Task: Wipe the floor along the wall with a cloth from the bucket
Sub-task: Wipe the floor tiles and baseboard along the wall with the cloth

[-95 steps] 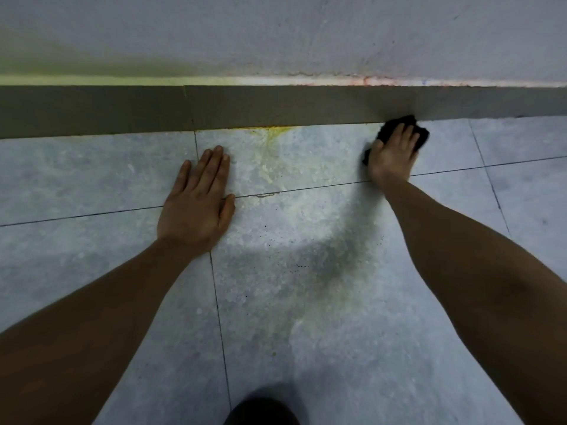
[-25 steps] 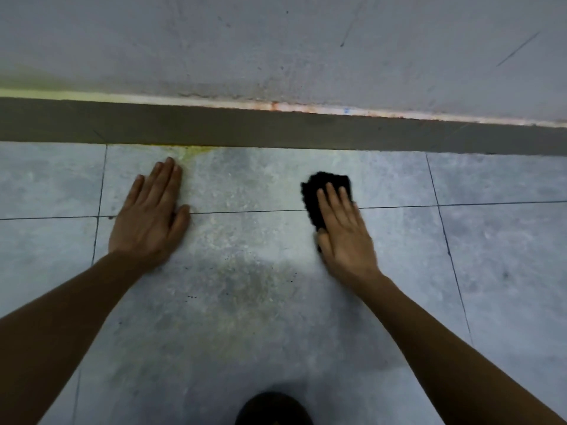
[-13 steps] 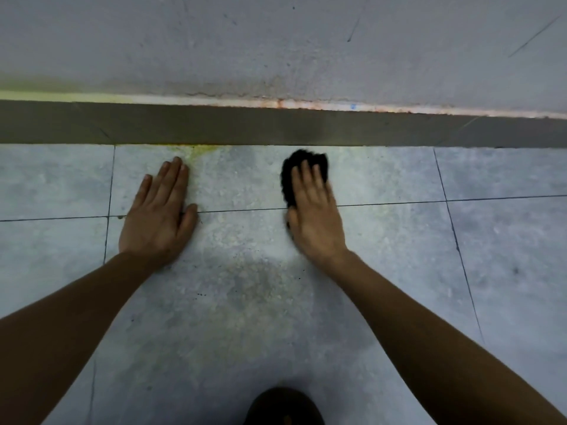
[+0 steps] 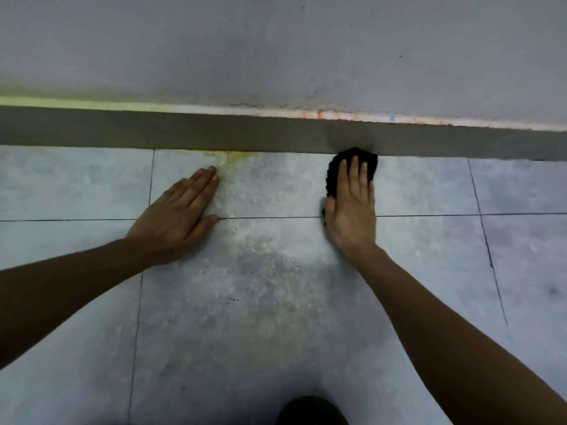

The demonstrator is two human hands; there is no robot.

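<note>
Two bare hands lie on a pale grey tiled floor (image 4: 276, 302) that runs up to a dark baseboard (image 4: 184, 130) at the foot of a scuffed whitish wall (image 4: 276, 47). A dull yellowish, dusty patch spreads over the tile between the forearms, and a brighter yellow stain (image 4: 231, 156) sits where floor meets baseboard. The left hand (image 4: 176, 216) is laid flat on the tile, fingers straight and close together, thumb out along a grout line, holding nothing. The right hand (image 4: 351, 210) presses down with straight, slightly parted fingers on a black cloth (image 4: 336, 171). The cloth is bunched under the fingers and palm, its far edge touching the baseboard and its left side showing past the hand. At the bottom edge a dark rounded shape (image 4: 310, 412) shows, too dim to identify.
</note>
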